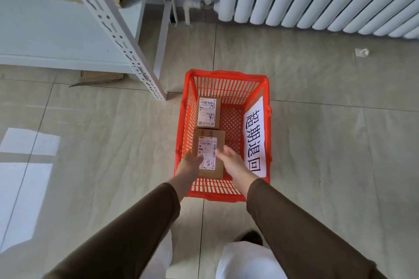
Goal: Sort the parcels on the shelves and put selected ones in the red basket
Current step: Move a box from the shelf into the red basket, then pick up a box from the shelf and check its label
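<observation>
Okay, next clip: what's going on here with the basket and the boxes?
A person is leaning over a red basket on the tiled floor beside a metal shelf. Both hands are at the near cardboard parcel in the basket, the left hand and right hand on either side of it, fingers loose. A second labelled parcel already lies further in. A paper sign hangs on the basket's right wall.

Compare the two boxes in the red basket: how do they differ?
The near box looks larger than the far box. The near box lies between the left hand and right hand, which partly cover it; the far box lies free. Handwriting shows on the near box's bare cardboard above its label; the far box shows writing only on its label. Both are brown cardboard, labelled, along the basket's left side.
</observation>
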